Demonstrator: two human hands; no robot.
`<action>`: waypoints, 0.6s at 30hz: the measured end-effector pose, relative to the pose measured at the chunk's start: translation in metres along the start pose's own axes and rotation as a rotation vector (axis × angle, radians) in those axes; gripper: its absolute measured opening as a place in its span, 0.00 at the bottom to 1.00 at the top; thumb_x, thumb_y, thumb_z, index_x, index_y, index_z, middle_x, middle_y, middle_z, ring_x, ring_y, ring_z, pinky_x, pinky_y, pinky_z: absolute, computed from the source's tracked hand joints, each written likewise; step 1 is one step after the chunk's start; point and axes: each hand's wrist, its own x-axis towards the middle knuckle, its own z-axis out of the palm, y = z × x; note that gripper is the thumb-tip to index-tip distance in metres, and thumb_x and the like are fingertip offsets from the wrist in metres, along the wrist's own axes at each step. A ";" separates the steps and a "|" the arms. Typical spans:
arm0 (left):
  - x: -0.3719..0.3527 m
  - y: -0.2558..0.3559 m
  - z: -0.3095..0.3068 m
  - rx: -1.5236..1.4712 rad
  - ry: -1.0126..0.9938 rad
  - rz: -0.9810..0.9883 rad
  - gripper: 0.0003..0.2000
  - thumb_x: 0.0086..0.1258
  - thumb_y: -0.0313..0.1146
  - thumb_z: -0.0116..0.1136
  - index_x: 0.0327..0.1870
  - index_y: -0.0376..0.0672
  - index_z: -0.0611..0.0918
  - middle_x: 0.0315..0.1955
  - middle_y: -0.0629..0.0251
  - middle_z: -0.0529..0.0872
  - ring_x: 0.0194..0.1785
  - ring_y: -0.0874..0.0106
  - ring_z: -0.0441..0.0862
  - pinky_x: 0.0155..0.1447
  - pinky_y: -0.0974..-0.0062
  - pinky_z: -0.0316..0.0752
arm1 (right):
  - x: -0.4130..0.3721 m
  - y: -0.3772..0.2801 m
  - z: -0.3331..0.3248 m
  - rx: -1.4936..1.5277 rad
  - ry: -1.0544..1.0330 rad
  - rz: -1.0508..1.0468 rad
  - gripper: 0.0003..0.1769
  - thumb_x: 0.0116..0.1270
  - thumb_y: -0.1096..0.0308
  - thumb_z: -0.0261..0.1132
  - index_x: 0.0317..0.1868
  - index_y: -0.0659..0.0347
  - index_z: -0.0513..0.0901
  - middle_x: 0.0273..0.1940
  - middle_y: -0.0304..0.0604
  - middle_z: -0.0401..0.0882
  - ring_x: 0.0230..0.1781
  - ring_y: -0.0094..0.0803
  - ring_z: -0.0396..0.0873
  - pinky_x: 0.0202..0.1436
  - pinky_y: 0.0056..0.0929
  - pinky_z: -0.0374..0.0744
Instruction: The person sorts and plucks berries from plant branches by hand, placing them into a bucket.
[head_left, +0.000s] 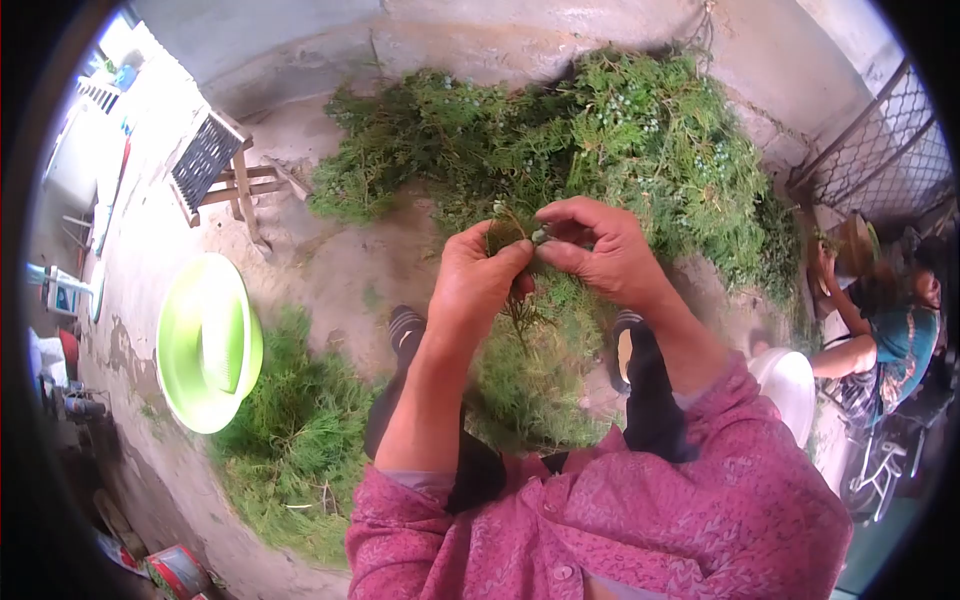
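Note:
My left hand (472,272) is closed, pinching a small evergreen sprig (522,312) between thumb and fingers. Part of the sprig sticks up above the thumb and part hangs below the hand. Close against it, my right hand (608,252) has its thumb and forefinger at a few small pale green cones (541,236) on the sprig. Both hands are in front of my chest, above my knees. Under them, between my feet, lies a heap of loose green sprigs (535,375). Beyond the hands a large pile of cut evergreen branches (650,140) bears many similar cones.
A lime-green basin (172,345) stands at the left beside more sprigs (295,430). Behind it is a wooden stool (243,190) with a woven seat. On the right another person (895,340) sits near a white basin (785,385). A wall (480,40) closes off the back.

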 end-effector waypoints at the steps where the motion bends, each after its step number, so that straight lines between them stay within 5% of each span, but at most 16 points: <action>1: 0.000 -0.002 0.003 0.002 -0.010 -0.010 0.02 0.63 0.26 0.55 0.33 0.38 0.78 0.22 0.69 0.78 0.20 0.79 0.74 0.23 0.82 0.68 | -0.002 0.002 -0.001 0.001 0.011 0.008 0.13 0.56 0.72 0.67 0.42 0.64 0.78 0.32 0.34 0.77 0.33 0.16 0.72 0.37 0.18 0.74; 10: 0.001 -0.010 0.015 0.093 -0.126 -0.064 0.03 0.62 0.28 0.57 0.30 0.40 0.78 0.18 0.73 0.76 0.16 0.83 0.69 0.19 0.84 0.63 | -0.014 0.012 -0.028 -0.035 -0.146 0.093 0.05 0.59 0.72 0.61 0.35 0.63 0.77 0.23 0.31 0.74 0.24 0.14 0.70 0.28 0.17 0.71; 12: -0.005 -0.004 0.016 0.086 -0.162 -0.123 0.02 0.61 0.28 0.58 0.30 0.41 0.79 0.17 0.75 0.75 0.16 0.84 0.68 0.18 0.85 0.62 | -0.012 0.015 -0.043 0.417 -0.003 0.423 0.05 0.59 0.73 0.61 0.36 0.62 0.76 0.31 0.36 0.77 0.22 0.18 0.73 0.25 0.16 0.72; 15: -0.005 -0.002 0.016 0.126 -0.241 -0.142 0.02 0.61 0.29 0.59 0.30 0.43 0.79 0.17 0.77 0.75 0.16 0.86 0.67 0.18 0.86 0.61 | -0.015 0.011 -0.069 0.786 -0.012 0.428 0.05 0.59 0.70 0.59 0.36 0.60 0.75 0.34 0.39 0.77 0.18 0.20 0.72 0.21 0.17 0.72; 18: -0.007 -0.003 0.023 0.248 -0.259 -0.201 0.03 0.61 0.30 0.59 0.30 0.43 0.80 0.17 0.78 0.75 0.16 0.88 0.67 0.19 0.87 0.60 | -0.020 0.017 -0.056 0.810 -0.079 0.453 0.10 0.64 0.65 0.58 0.40 0.63 0.74 0.31 0.40 0.76 0.19 0.21 0.72 0.22 0.17 0.72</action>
